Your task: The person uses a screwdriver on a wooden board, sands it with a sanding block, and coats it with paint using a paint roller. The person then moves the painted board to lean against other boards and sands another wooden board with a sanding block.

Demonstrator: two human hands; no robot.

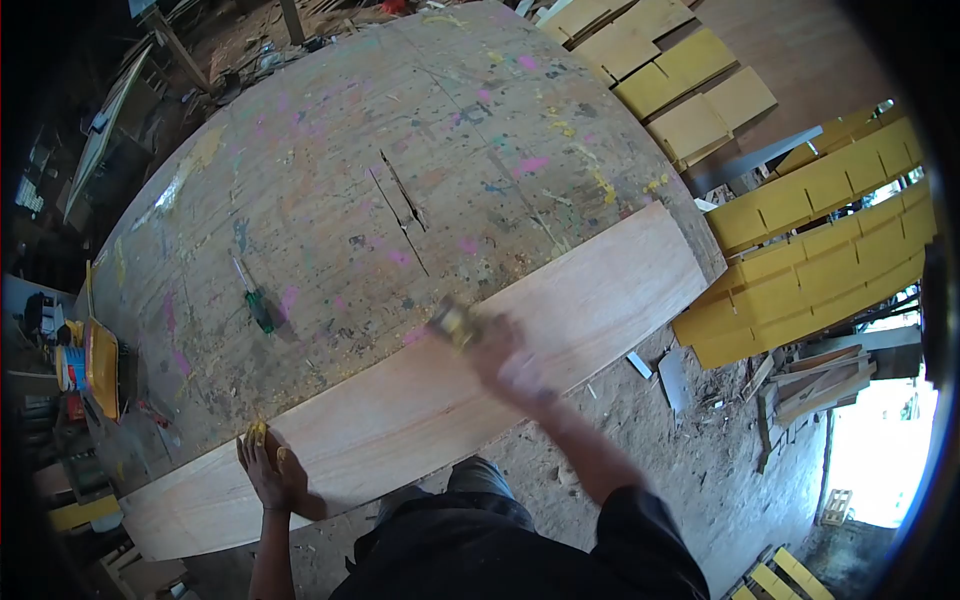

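Observation:
A long pale wooden board (420,415) lies along the near edge of a paint-spotted worktable (330,250). My left hand (270,472) rests on the board's left part, fingers stretched out toward its far edge, with yellow at the fingertips. Farther right, my right hand (508,362) is over the board, blurred by motion. Its fingers are closed round a small dark and yellowish block (453,324), too smeared to name exactly. A screwdriver with a green handle (259,311) lies on the table beyond the board.
Yellow-painted slotted panels (810,265) stand right of the table, with more yellow and tan boards (690,80) at the far right. A yellow-orange tray (102,370) is at the left edge. Scrap wood (815,390) lies at the lower right. The tabletop has a split (400,205).

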